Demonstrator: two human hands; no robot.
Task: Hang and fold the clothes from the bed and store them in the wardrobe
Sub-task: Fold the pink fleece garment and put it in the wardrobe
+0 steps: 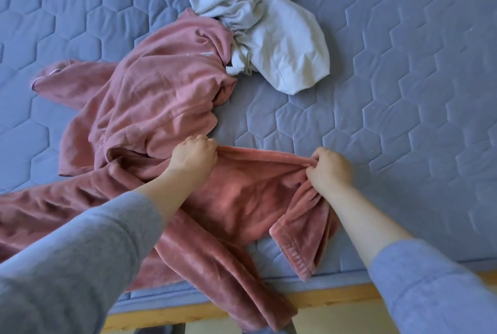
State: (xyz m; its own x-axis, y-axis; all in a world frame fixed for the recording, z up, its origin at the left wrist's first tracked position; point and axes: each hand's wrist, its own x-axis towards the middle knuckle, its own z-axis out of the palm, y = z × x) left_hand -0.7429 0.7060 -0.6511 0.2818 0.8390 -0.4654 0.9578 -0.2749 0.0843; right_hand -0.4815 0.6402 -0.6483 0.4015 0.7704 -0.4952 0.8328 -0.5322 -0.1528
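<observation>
- Left hand [195, 154]: fingers curled, pinching one end of the top edge of the pink fleece trousers [242, 199].
- Right hand [329, 169]: fingers curled, gripping the other end of that edge. The edge is drawn taut between the two hands.
- The trousers lie on the quilted blue mattress [403, 91], below and between the hands. One cuffed leg [293, 250] is bunched under the right wrist, and the other trails over the wooden bed frame [336, 296] towards the person.
- Pink sweatshirt [156, 91]: crumpled just beyond the left hand, overlapping the trousers there.
- Pale grey garment [279, 45]: heaped well beyond both hands, touching the sweatshirt's far side.
- Step in hand, as judged: squaring up the waistband before folding the trousers. No fold is made yet.
- Next move, as judged: pull the trousers clear of the sweatshirt, lay one leg flat on the other, then fold lengthwise.
- No wardrobe in view.
</observation>
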